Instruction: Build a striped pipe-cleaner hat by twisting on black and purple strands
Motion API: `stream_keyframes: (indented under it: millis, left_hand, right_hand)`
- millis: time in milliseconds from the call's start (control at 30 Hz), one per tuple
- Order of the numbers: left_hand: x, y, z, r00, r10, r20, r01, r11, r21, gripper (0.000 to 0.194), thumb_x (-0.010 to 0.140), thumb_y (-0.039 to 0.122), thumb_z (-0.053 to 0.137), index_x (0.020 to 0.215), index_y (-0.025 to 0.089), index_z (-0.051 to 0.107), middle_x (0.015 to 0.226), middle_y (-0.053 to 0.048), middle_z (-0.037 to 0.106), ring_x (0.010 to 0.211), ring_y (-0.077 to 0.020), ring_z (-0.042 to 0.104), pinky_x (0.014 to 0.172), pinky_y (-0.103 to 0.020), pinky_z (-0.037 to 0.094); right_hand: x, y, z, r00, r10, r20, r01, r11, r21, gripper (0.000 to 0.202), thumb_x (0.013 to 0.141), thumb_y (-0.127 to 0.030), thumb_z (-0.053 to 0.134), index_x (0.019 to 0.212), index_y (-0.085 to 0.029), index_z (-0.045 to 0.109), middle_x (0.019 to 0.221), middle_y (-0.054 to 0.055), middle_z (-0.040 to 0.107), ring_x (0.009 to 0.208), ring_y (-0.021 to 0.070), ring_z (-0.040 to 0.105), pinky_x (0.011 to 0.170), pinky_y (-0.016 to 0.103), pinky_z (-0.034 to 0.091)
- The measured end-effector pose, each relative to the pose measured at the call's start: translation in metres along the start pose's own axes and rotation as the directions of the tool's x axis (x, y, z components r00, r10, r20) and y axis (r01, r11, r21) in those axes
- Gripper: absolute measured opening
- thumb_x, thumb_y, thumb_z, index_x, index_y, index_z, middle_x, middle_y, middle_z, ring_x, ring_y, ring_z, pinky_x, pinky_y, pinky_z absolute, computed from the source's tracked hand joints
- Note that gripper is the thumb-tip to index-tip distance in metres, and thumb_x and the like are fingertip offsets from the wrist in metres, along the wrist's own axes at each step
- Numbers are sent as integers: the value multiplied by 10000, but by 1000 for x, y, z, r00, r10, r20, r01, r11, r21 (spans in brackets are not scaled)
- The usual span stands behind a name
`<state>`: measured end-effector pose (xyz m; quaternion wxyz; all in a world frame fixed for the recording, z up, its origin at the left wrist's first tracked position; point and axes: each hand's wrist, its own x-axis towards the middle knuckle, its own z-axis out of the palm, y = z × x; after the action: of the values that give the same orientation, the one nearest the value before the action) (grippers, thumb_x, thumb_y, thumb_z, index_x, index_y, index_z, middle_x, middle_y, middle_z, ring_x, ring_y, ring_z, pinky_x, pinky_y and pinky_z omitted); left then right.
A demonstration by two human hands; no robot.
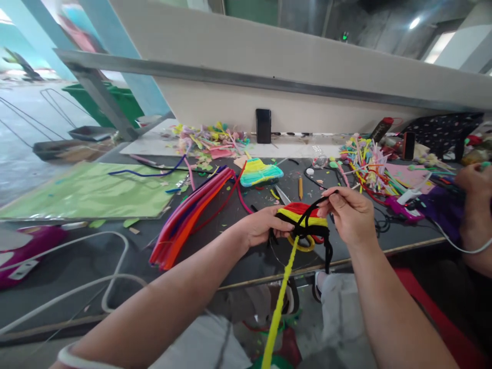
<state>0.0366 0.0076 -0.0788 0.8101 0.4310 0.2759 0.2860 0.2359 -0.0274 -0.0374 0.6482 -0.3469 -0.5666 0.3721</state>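
Near the table's front edge, my left hand [269, 225] grips the left side of a red, yellow and black pipe-cleaner piece [303, 216]. My right hand [348, 212] pinches a black pipe cleaner [317, 203] that rises from the middle of the piece. A yellow stem [282, 297] hangs down from the piece toward my lap. Black ends dangle at its right side. Scissors [283, 196] lie behind the piece, their yellow handle partly hidden under it. A yellow and turquoise fuzzy piece [260, 172] rests farther back.
Colored pipe cleaners [196, 215] lie bundled left of my hands. Two purple glue guns [407, 209] [31, 251] with white cords sit at either side. A phone [263, 126] stands at the back. Another person's hand [474, 179] is at far right.
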Motion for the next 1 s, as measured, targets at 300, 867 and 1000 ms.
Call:
stream_keyframes:
  millis: [300, 867, 1000]
  left_hand:
    - [-5, -8, 10, 997, 54, 46, -60, 990, 131, 611, 638, 88, 649, 1233, 192, 558, 863, -86, 712, 673, -206, 679, 549, -260, 524]
    - [-4, -11, 13, 996, 23, -89, 0, 968, 251, 494, 560, 247, 783, 1019, 122, 649, 569, 46, 513, 405, -31, 309, 387, -199, 137]
    - [-2, -14, 14, 995, 26, -98, 1, 964, 265, 437, 551, 238, 784, 950, 118, 654, 537, 56, 481, 399, -30, 284, 387, -206, 116]
  right_hand:
    - [-9, -7, 11, 990, -23, -141, -38, 908, -418, 193, 839, -367, 587, 871, -188, 651, 638, -26, 611, 427, 86, 584, 425, 188, 487]
    - [-4, -1, 12, 982, 153, -114, -139, 982, 126, 134, 844, -312, 581, 818, -181, 597, 785, 5, 665, 406, 47, 507, 366, 165, 369]
    - [-3, -1, 12, 985, 138, -104, -120, 980, 161, 113, 843, -300, 583, 819, -190, 592, 756, 0, 671, 412, 46, 491, 375, 161, 359]
